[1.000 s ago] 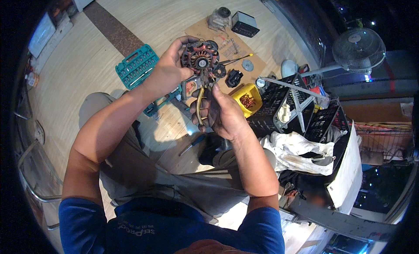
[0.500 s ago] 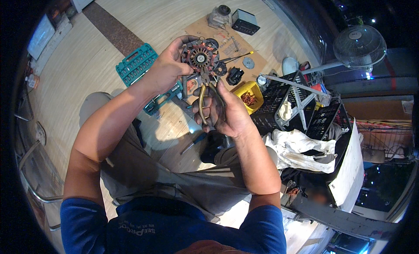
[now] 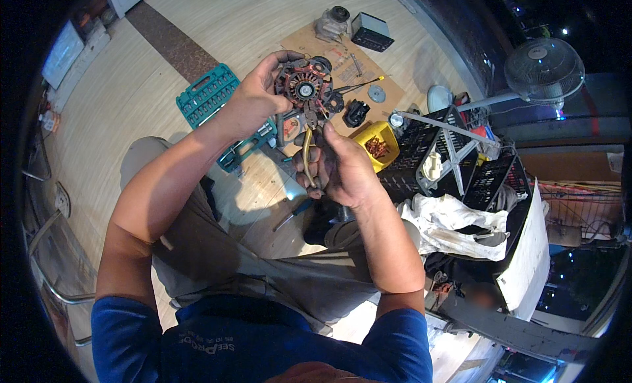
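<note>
My left hand (image 3: 258, 96) grips the rim of a round motor part (image 3: 305, 90) with copper windings and a dark hub at its centre. My right hand (image 3: 347, 164) is closed round a pair of pliers (image 3: 307, 146) with worn yellowish handles. The pliers' jaws are at the lower edge of the motor part; exactly what they bite on is too small to tell. The handle on the thumb side is mostly hidden by my right hand. Just right of the pliers stands a yellow container (image 3: 361, 138) holding copper-coloured scraps (image 3: 376, 148).
A green socket-set case (image 3: 207, 93) lies open beyond my left forearm. Cardboard (image 3: 309, 40) carries a black part (image 3: 356, 113) and a grey disc (image 3: 376, 94). To the right are black crates (image 3: 403, 179), a white cloth (image 3: 454, 225) and a fan (image 3: 544, 70). A screwdriver (image 3: 293, 215) lies near my legs.
My right hand has squeezed the pliers' handles closer together. The motor part has turned slightly in my left hand, and both hands otherwise stay in place.
</note>
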### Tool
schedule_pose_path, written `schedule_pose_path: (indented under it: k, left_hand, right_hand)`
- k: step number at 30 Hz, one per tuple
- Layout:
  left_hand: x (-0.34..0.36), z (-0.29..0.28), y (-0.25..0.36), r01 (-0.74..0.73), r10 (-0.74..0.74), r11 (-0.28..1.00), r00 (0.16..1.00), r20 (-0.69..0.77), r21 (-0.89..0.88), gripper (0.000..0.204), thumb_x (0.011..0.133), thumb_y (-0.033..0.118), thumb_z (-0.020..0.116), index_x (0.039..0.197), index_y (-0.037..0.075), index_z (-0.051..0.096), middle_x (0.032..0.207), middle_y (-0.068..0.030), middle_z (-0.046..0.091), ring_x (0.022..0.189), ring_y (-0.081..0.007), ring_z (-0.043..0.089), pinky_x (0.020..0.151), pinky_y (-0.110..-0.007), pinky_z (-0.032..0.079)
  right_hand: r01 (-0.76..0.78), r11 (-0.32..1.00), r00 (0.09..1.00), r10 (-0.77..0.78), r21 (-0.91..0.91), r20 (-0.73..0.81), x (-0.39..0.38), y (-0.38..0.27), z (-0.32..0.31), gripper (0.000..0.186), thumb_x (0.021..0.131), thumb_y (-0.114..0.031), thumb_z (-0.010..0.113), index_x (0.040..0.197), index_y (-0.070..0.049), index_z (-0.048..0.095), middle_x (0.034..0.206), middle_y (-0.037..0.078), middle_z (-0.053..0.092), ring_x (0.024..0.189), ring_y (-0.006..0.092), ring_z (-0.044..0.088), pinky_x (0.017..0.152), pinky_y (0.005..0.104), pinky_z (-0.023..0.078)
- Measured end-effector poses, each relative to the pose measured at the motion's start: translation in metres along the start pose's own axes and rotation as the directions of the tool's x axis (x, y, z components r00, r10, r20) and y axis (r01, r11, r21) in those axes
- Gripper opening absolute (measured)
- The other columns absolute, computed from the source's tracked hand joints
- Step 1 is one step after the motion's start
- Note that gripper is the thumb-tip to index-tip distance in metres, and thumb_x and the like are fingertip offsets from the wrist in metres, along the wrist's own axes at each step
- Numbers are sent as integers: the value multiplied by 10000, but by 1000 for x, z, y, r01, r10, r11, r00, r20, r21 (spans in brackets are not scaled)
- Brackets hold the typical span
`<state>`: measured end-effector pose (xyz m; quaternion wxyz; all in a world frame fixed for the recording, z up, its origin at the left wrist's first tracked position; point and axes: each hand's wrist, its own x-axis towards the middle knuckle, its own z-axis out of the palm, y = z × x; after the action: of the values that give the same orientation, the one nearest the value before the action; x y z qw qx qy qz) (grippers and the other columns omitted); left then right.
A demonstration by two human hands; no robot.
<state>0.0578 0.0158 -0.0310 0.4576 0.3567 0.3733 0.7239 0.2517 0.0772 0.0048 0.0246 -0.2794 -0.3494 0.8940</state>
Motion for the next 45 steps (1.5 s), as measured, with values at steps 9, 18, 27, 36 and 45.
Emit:
schedule_pose_path:
  k: [9,18,27,36,45]
  left_hand:
    - [-1,2,4,10,-8,995,1000,-21,99,716,688,-109,544,1367,-22,335,1229,-145,535,1142,-218,563,969,-329,466]
    - [-2,-4,-2,50,-50,997,999,-7,-56,710,672,-103,515,1357,-45,337,1220,-163,550,1101,-223,585,917,-324,493]
    - [1,-20,-9,174,-171,963,985,30,-207,657,693,-87,498,1330,-72,338,1221,-209,559,1110,-274,602,982,-374,483]
    - [-1,-10,-8,125,-121,971,992,30,-206,680,695,-59,524,1343,-74,316,1196,-190,558,1030,-250,624,919,-353,518]
    - [-3,-10,-8,72,-72,988,997,6,-134,710,676,-112,501,1359,-63,311,1251,-193,528,1109,-263,590,965,-373,490]
  right_hand:
    - [-38,994,974,14,-99,-226,1,5,13,441,988,-488,408,867,-77,514,664,110,581,475,215,536,348,276,305]
    - [-59,997,996,61,41,-59,-3,1,8,418,998,-438,394,936,-48,530,739,138,620,569,248,605,388,312,418]
    - [-2,1000,1000,2,6,22,-2,0,-3,405,1003,-413,391,1044,-33,523,820,153,644,634,272,647,449,362,515]
    - [-3,1000,998,2,8,67,2,0,0,391,1007,-403,386,1020,-36,520,824,157,636,648,285,650,473,384,529]
    - [-29,999,999,30,-19,44,2,1,-1,426,999,-435,396,1009,-31,529,822,154,635,641,278,647,453,368,527]
